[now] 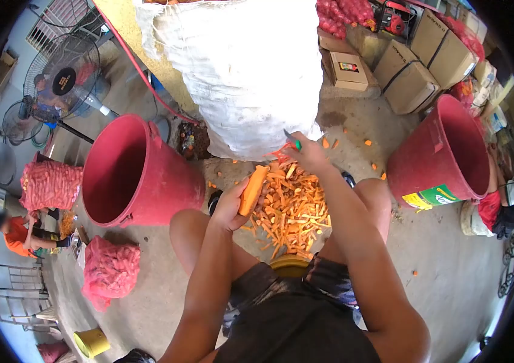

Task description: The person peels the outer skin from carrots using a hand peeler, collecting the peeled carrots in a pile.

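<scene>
My left hand (231,204) is closed round a thick orange piece of vegetable (253,191), which is held tilted upward. Ahead and to the right, my right hand (309,153) grips a small knife with a green handle (297,144), its blade (288,134) pointing away to the left in front of the big white sack (251,72). The blade is apart from the orange piece. Below both hands, between my knees, lies a heap of cut orange strips and peelings (290,215) on the floor.
Large red bins stand at left (172,175) and right (414,151). Filled net bags (110,269), a fan (63,81) and a yellow bucket (92,342) are at the left, where a person in orange (19,235) sits. Cardboard boxes (406,81) stand at the right back.
</scene>
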Tool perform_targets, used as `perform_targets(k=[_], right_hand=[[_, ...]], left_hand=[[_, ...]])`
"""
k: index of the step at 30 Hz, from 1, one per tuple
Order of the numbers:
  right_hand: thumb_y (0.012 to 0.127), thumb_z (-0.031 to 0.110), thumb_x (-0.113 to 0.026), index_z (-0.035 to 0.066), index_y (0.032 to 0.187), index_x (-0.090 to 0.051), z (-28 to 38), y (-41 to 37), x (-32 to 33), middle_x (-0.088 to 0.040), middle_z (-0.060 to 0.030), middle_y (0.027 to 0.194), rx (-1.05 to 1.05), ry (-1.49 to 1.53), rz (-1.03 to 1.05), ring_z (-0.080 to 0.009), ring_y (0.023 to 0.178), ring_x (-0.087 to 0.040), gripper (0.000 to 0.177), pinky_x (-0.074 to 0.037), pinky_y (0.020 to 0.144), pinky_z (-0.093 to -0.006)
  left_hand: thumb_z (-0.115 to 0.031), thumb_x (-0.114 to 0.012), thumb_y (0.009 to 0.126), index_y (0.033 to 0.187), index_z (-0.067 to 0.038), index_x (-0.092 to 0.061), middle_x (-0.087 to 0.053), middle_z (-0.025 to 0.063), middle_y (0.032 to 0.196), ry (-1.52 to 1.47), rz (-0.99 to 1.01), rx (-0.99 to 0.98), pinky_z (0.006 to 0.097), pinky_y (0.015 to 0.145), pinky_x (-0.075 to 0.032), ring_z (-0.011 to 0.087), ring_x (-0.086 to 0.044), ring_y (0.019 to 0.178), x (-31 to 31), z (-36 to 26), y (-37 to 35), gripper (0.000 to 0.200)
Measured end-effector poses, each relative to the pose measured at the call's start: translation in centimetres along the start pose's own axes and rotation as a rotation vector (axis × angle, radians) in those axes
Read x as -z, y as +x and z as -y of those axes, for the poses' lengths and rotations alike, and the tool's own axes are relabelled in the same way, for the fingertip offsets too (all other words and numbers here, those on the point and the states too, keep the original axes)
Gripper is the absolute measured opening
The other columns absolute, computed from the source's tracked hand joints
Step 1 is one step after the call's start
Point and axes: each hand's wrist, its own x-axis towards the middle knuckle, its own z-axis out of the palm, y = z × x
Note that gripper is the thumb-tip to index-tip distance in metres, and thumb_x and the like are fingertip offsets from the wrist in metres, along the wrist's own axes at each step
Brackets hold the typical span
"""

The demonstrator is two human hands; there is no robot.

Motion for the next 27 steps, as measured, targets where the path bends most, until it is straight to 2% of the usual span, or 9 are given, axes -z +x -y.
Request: perform_targets(k=[5, 7, 9, 13, 16, 19, 21, 25, 27], right_hand=[[0.099, 0.027, -0.076, 0.01, 0.132, -0.057, 2.9, -0.4, 0.3, -0.072, -0.016, 0.1, 0.019, 0.171, 0.058, -0.0288, 0.085, -0.069, 0.042, -0.056, 0.078, -0.0404], [0.097, 0.023, -0.078, 0.011, 0.128, -0.058, 3.2, -1.4, -1.8, -0.07, -0.0121, 0.105, 0.216, 0.289, -0.012, -0.0204, 0.09, -0.065, 0.038, -0.054, 0.082, -0.0362], [0.093, 0.018, -0.08, 0.012, 0.124, -0.059, 4.7, -2.8, -1.9, -0.071, -0.0112, 0.113, 0.446, 0.135, 0.131, -0.0228, 0.095, -0.069, 0.038, -0.055, 0.085, -0.0367], [0.091, 0.017, -0.082, 0.013, 0.122, -0.061, 6.6, -4.4, -1.6, -0.072, -0.0114, 0.116, 0.495, 0.015, 0.098, -0.0284, 0.101, -0.072, 0.038, -0.057, 0.089, -0.0385], [0.093, 0.026, -0.08, 0.013, 0.128, -0.061, 5.3, -3.1, -0.6, -0.073, -0.0141, 0.11, 0.532, -0.007, 0.08, -0.0325, 0.099, -0.073, 0.042, -0.058, 0.087, -0.0423], [0.093, 0.028, -0.08, 0.014, 0.132, -0.061, 2.4, -0.7, 0.5, -0.074, -0.0141, 0.105, 0.33, 0.004, -0.038, -0.0325, 0.096, -0.073, 0.045, -0.058, 0.087, -0.0417], [0.093, 0.031, -0.08, 0.014, 0.134, -0.06, 2.2, 0.1, 1.4, -0.074, -0.0149, 0.104, -0.048, -0.106, 0.048, -0.0324, 0.095, -0.073, 0.049, -0.057, 0.086, -0.0424], [0.092, 0.033, -0.081, 0.014, 0.134, -0.06, 2.4, -0.2, 0.1, -0.074, -0.0153, 0.105, -0.124, 0.048, 0.083, -0.0324, 0.094, -0.073, 0.051, -0.057, 0.084, -0.0438], [0.091, 0.033, -0.082, 0.014, 0.131, -0.062, 2.7, -1.3, -2.2, -0.074, -0.0146, 0.106, 0.409, 0.099, -0.019, -0.0315, 0.095, -0.073, 0.049, -0.057, 0.083, -0.0437]], left_hand=[[-0.042, -0.044, 0.113, 0.13, -0.008, -0.063, -0.071, 0.0063, 0.11, -0.005, -0.134, -0.105, 0.0364, 0.077, -0.055, 0.0197, -0.068, 0.091, 1.7, 0.0, 0.8, 0.043], [-0.042, -0.044, 0.113, 0.13, -0.007, -0.063, -0.071, 0.0068, 0.112, -0.034, -0.149, -0.123, 0.0364, 0.078, -0.055, 0.0194, -0.068, 0.093, 2.2, 0.4, 1.4, 0.043], [-0.042, -0.044, 0.113, 0.13, -0.008, -0.062, -0.071, 0.0081, 0.115, -0.125, -0.157, -0.137, 0.0342, 0.079, -0.055, 0.0181, -0.069, 0.096, 1.7, 0.7, 2.2, 0.042], [-0.04, -0.046, 0.112, 0.13, -0.009, -0.062, -0.071, 0.008, 0.112, -0.264, -0.156, -0.112, 0.0321, 0.081, -0.055, 0.0165, -0.069, 0.099, -0.4, 0.5, 1.6, 0.039], [-0.033, -0.042, 0.114, 0.141, -0.01, -0.056, -0.065, 0.0049, 0.112, -0.174, -0.15, -0.169, 0.0319, 0.07, -0.052, 0.0178, -0.066, 0.088, 0.3, 0.9, 1.9, 0.039], [-0.035, -0.044, 0.113, 0.146, -0.009, -0.052, -0.065, 0.0042, 0.11, -0.038, -0.121, -0.096, 0.0318, 0.071, -0.053, 0.0189, -0.066, 0.089, -0.4, 0.5, 0.4, 0.042], [-0.036, -0.044, 0.113, 0.145, -0.009, -0.052, -0.067, 0.0042, 0.11, -0.06, -0.047, -0.05, 0.0319, 0.069, -0.052, 0.0193, -0.065, 0.085, -1.0, 0.0, -0.4, 0.042], [-0.035, -0.043, 0.113, 0.144, -0.01, -0.053, -0.067, 0.0037, 0.107, -0.114, -0.153, -0.128, 0.0316, 0.067, -0.052, 0.0179, -0.064, 0.082, 0.0, -0.2, 0.5, 0.041], [-0.041, -0.049, 0.111, 0.127, -0.01, -0.063, -0.068, 0.0039, 0.101, -0.237, -0.144, -0.142, 0.0357, 0.071, -0.053, 0.0179, -0.066, 0.083, 1.2, 0.0, 1.2, 0.037]])
